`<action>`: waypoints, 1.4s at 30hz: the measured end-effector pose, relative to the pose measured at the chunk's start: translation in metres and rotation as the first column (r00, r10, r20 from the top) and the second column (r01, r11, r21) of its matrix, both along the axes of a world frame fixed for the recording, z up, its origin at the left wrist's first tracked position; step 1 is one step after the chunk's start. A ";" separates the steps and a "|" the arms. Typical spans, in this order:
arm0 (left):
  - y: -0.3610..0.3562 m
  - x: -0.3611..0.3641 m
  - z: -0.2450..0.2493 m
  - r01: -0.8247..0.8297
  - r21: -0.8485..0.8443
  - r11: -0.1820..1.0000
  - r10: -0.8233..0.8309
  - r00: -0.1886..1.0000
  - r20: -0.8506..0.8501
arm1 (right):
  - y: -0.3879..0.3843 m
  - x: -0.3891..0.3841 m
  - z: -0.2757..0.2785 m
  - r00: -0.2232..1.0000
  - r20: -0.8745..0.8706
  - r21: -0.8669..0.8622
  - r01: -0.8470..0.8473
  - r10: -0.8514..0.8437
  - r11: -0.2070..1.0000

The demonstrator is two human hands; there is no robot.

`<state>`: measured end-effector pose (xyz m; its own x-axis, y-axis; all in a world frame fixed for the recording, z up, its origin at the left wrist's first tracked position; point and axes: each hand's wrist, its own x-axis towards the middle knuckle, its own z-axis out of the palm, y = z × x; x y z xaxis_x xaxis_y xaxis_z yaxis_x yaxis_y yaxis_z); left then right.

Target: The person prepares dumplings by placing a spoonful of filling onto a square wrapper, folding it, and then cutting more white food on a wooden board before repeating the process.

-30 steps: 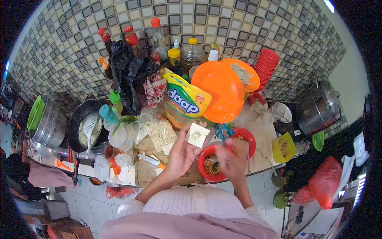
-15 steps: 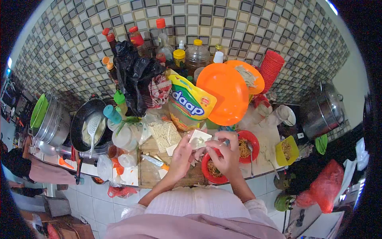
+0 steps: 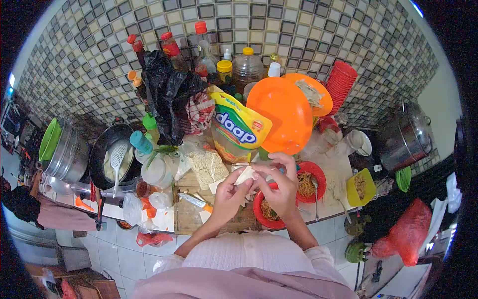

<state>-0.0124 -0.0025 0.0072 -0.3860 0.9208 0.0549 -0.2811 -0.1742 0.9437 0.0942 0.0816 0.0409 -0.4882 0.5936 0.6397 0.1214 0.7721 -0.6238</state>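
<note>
A small pale wrapper (image 3: 245,175), folded over, is held up between both hands above the wooden board (image 3: 189,226). My left hand (image 3: 228,196) pinches its left side, and my right hand (image 3: 280,192) has thumb and finger on its right side. What was on the wrapper is hidden inside the fold. Under and beside my right hand are two red bowls of noodles, one near (image 3: 269,209) and one farther right (image 3: 318,182) with a spoon. An orange-handled knife (image 3: 194,201) lies on the board, left of my left hand.
Behind the hands stand a yellow pouch (image 3: 238,124), orange plates (image 3: 281,114) and bottles. A bag of dry noodles (image 3: 206,168) lies left of them. A black wok (image 3: 112,157) is at left, a yellow container (image 3: 360,187) at right.
The wrapper, flat and open before with a small pale filling on it, is now folded over. My right hand's fingers have moved in along its edge.
</note>
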 end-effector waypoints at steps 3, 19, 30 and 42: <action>0.002 -0.001 0.003 0.008 0.047 0.999 -0.015 0.988 0.156 | 0.002 0.004 0.001 1.000 -0.023 -0.081 -0.021 0.019 0.996; 0.002 0.000 0.005 0.047 0.053 0.997 -0.063 0.936 0.346 | 0.013 0.005 -0.025 0.991 -0.051 -0.267 -0.135 0.126 0.954; 0.003 -0.003 -0.007 0.075 0.009 0.997 -0.075 0.958 0.278 | 0.014 0.000 -0.040 0.949 -0.257 -0.552 -0.297 0.180 0.779; 0.004 -0.001 -0.003 0.041 0.044 0.998 -0.048 0.982 0.181 | 0.018 0.000 -0.039 0.969 -0.154 -0.453 -0.243 0.193 0.858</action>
